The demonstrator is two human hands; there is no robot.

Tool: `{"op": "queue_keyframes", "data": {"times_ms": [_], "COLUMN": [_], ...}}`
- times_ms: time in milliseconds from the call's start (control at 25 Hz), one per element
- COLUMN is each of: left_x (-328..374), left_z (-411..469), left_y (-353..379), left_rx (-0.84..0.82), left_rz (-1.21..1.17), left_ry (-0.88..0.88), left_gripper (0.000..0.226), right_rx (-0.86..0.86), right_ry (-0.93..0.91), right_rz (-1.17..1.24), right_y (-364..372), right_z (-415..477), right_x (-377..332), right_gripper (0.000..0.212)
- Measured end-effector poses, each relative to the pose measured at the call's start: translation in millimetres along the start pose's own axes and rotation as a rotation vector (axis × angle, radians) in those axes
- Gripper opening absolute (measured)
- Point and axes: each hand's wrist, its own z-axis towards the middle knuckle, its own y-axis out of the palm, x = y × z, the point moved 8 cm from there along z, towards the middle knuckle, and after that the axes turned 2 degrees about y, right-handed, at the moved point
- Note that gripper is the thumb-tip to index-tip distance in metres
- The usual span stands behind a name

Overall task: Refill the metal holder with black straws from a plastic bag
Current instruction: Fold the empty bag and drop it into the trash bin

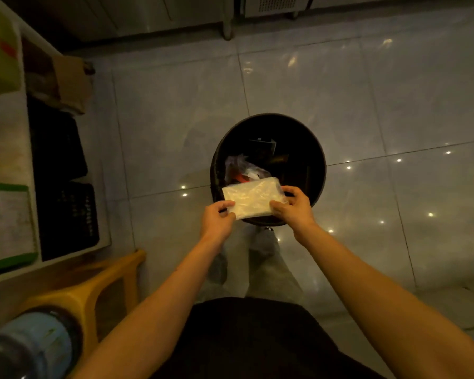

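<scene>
A flat, folded clear plastic bag [251, 197] is held between both hands over the near rim of a round black trash bin [316, 151]. My left hand [216, 220] pinches the bag's left edge. The bag's right edge is gripped by my right hand [293, 205]. The bag looks empty; no black straws and no metal holder are in view. Inside the bin lie crumpled wrappers and dark scraps.
The bin stands on a glossy tiled floor [175, 119]. White shelving [33, 170] with black crates lines the left side. A yellow stool [93, 285] and a blue-capped water jug [33, 343] sit at the lower left. Metal cabinet legs [227, 28] stand at the top.
</scene>
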Motion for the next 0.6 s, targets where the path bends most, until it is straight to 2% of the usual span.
{"op": "queue_keyframes", "data": {"times_ms": [160, 320, 600], "left_x": [3.6, 8.0, -2.2], "left_z": [36.8, 76.2, 130.4], "left_y": [29.4, 58.4, 85.3], "left_rx": [0.050, 0.042, -0.008], "left_rz": [0.054, 0.190, 0.286], "left_ry": [-0.018, -0.042, -0.085], "left_gripper": [0.034, 0.033, 0.042], "right_rx": [0.023, -0.030, -0.098], "right_ry": [-0.040, -0.010, 0.087], "right_rz": [-0.230, -0.390, -0.509], "right_y": [-8.5, -7.7, 10.4], "right_z": [44.1, 88.4, 143.5], "right_x": [-4.5, -1.4, 29.2], "right_gripper": [0.058, 0.065, 0.045]}}
